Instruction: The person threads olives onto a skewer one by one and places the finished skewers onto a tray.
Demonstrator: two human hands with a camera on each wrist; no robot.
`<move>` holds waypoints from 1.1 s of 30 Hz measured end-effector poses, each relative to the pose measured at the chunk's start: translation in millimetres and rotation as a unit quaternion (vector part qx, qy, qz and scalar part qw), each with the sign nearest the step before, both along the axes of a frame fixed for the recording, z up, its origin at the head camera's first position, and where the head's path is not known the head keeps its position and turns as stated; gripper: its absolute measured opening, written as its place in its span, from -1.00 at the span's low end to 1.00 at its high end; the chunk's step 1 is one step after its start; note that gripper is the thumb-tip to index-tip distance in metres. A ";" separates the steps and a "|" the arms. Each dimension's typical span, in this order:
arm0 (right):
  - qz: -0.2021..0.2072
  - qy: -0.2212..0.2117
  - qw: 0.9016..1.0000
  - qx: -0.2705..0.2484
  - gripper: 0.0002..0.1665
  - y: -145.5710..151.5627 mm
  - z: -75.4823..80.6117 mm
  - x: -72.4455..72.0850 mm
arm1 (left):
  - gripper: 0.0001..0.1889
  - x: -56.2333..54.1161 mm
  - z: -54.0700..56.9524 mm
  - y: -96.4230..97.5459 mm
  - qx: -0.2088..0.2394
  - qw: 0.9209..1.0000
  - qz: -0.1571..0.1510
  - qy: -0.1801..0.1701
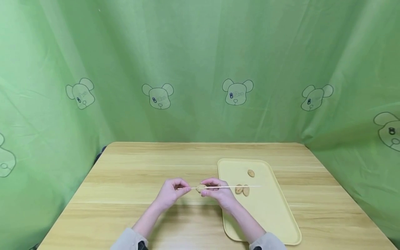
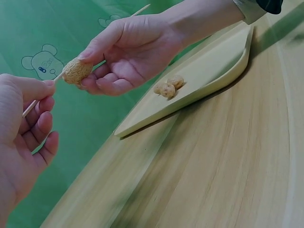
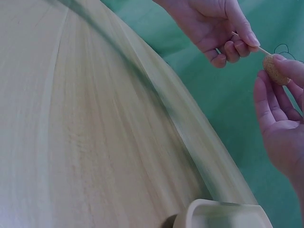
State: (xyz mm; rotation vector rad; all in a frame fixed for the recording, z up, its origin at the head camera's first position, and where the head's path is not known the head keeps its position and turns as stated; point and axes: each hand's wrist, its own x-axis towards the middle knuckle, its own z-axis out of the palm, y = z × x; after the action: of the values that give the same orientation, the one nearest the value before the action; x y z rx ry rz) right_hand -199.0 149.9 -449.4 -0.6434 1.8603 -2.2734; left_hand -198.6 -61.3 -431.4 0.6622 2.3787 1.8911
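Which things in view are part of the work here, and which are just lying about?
Part of the work:
thin stick, pinched by the left hand
brown piece on it, held by the right hand
probably three similar pieces and their tray

Just around:
wooden table
green curtain
dark item beyond the table's left edge, unclear what

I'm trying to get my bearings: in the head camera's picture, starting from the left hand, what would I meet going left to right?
Left hand, held brown lump, right hand, left lump of the close pair on the tray, right lump of that pair, lone lump farther back.
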 end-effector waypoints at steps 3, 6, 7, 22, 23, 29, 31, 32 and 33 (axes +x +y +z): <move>0.010 -0.009 1.000 -0.011 -0.55 0.2 -0.5 -0.4 | -0.88 -1.1 -1.2 -0.1 0.011 1.000 0.001 -0.006; 0.016 -0.024 0.999 -0.021 -0.49 3.3 0.1 -0.1 | -0.87 -2.6 -3.1 -1.2 0.030 0.999 0.013 -0.015; 0.013 -0.029 0.999 -0.022 -0.46 5.2 0.5 -0.1 | -0.87 -3.1 -3.6 -2.1 0.036 0.999 0.019 -0.018; -0.112 -0.004 0.992 0.064 -0.48 67.7 1.1 -8.9 | -0.90 -2.7 -7.9 -29.3 0.039 0.994 0.091 -0.050; -0.123 -0.003 0.990 0.065 -0.48 73.3 1.0 -9.1 | -0.91 -2.6 -8.4 -31.2 0.041 0.993 0.097 -0.052; -0.187 -0.003 0.977 0.106 -0.47 106.9 -0.7 -8.7 | -0.93 -1.4 -10.5 -40.6 0.049 0.990 0.121 -0.058; -0.199 -0.005 0.973 0.119 -0.45 117.1 -1.6 -8.8 | -0.93 -1.3 -11.2 -42.9 0.048 0.989 0.125 -0.058; -0.201 -0.007 0.972 0.125 -0.45 122.1 -2.2 -9.1 | -0.93 -1.1 -11.1 -44.0 0.047 0.989 0.127 -0.057; -0.202 -0.009 0.971 0.130 -0.44 126.5 -2.7 -9.4 | -0.92 -1.0 -10.7 -45.0 0.046 0.989 0.128 -0.057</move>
State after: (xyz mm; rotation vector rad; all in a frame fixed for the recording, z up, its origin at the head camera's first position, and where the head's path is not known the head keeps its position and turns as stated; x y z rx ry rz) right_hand -208.4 276.4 -452.1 -0.2178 2.4066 -2.1725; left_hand -199.6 -106.3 -442.1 0.2520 2.4161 2.0808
